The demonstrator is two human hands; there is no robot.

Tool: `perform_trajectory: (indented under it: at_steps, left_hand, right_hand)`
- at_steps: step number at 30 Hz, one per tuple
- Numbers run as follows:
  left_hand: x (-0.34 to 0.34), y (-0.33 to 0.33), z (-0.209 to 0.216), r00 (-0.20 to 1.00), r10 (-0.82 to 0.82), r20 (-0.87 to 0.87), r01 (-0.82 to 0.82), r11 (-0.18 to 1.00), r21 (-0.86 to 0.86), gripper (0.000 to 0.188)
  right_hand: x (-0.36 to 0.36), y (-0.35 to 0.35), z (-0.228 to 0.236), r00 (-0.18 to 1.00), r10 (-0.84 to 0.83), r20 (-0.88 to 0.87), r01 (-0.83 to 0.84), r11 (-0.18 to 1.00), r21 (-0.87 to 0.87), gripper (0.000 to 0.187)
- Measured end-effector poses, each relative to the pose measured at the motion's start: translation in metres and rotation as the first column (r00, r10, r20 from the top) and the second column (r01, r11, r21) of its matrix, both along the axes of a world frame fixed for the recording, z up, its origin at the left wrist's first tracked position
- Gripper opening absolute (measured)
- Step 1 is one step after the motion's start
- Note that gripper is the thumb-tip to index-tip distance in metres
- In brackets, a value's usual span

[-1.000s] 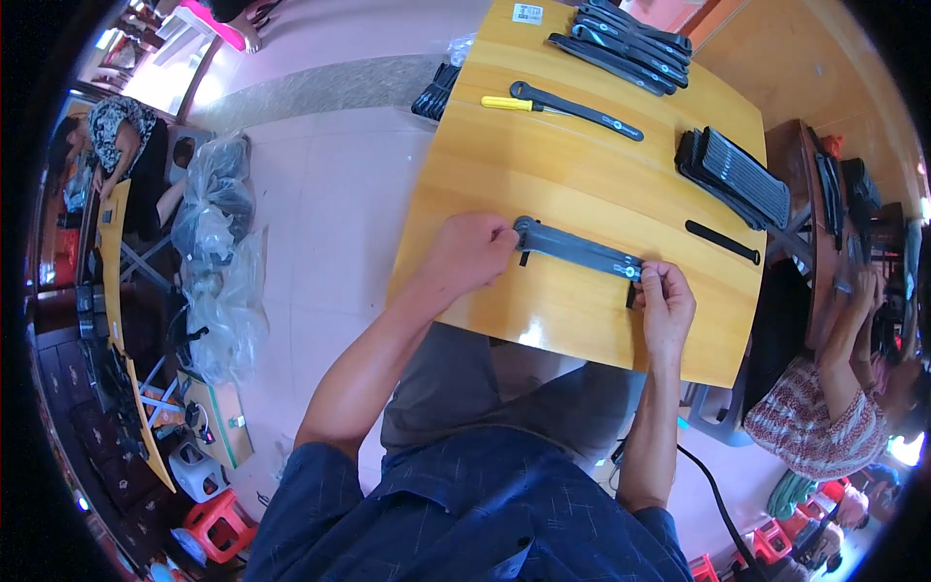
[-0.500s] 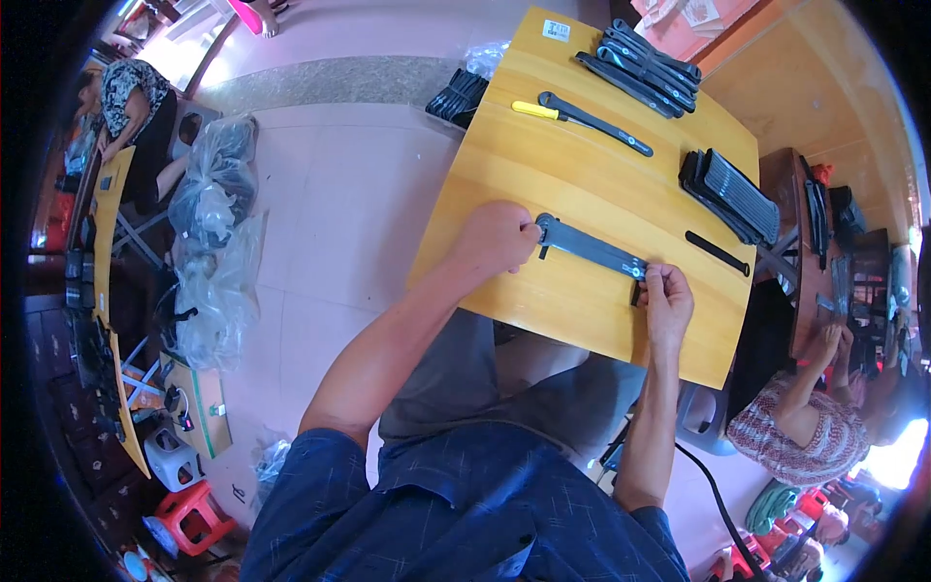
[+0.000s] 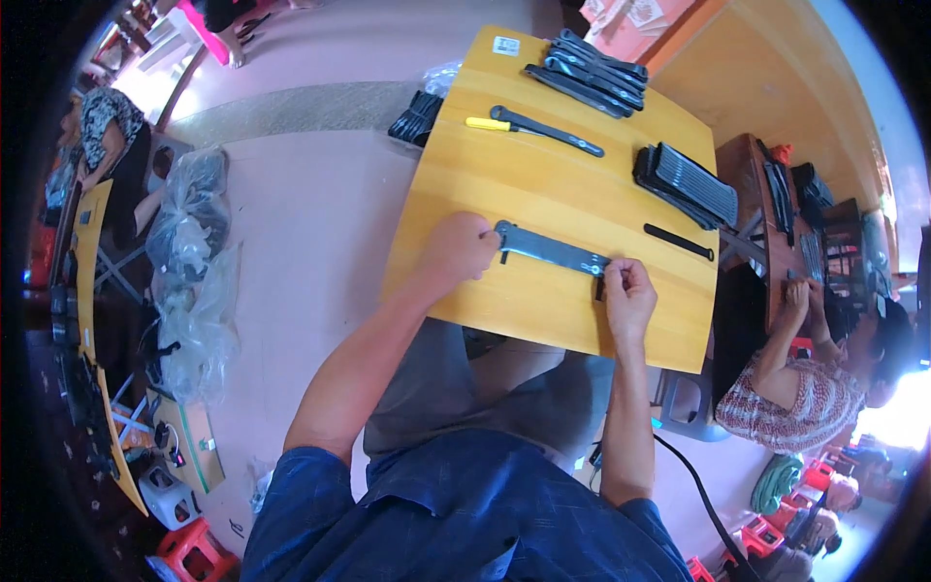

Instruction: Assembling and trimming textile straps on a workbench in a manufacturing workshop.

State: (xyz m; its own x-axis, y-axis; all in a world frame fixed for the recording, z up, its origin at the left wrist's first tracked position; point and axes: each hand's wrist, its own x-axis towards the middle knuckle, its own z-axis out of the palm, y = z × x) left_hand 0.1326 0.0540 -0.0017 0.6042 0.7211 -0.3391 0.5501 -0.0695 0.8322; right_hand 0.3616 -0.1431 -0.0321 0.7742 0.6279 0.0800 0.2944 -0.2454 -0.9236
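- While the view has tilted a little over the last second, the work itself has hardly changed: the long dark metal strip (image 3: 551, 250) lies in the same place across the near part of the yellow wooden table (image 3: 543, 320), so this reads as a steady holding step.
- The left hand (image 3: 456, 248) is closed over the strip's left end, pressing it to the table, as it was a second ago.
- The right hand (image 3: 628, 289) stays pinched around a small dark piece (image 3: 600, 287) at the strip's right end; what sort of piece it is I cannot tell.
- A yellow-handled screwdriver (image 3: 488, 123) lies far up the table, touching a second dark strip (image 3: 546, 130).
- Stacks of dark strips (image 3: 587, 73) sit at the far edge; another bundle (image 3: 687, 182) is at the right, with a single short bar (image 3: 679, 242) near it.
- A small white square label (image 3: 504, 45) is stuck on the far left corner of the table.
- Clear plastic bags (image 3: 194, 272) stand on the floor to the left.
- Another person (image 3: 805, 388) sits at the right.
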Motion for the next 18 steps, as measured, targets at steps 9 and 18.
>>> perform_trajectory:
  at_steps: [9, 18]
  left_hand:
    - [0.001, 0.000, 0.015, 0.995, -0.012, -0.094, 0.011, 1.000, -0.004, 0.034]
    - [0.000, -0.002, 0.014, 0.995, 0.066, -0.078, -0.072, 0.994, -0.083, 0.024]
  right_hand:
    - [-0.005, 0.000, 0.009, 0.996, -0.029, 0.082, 0.035, 0.997, -0.070, 0.009]
    - [-0.012, 0.001, 0.023, 0.995, -0.029, 0.092, 0.038, 0.995, -0.094, 0.008]
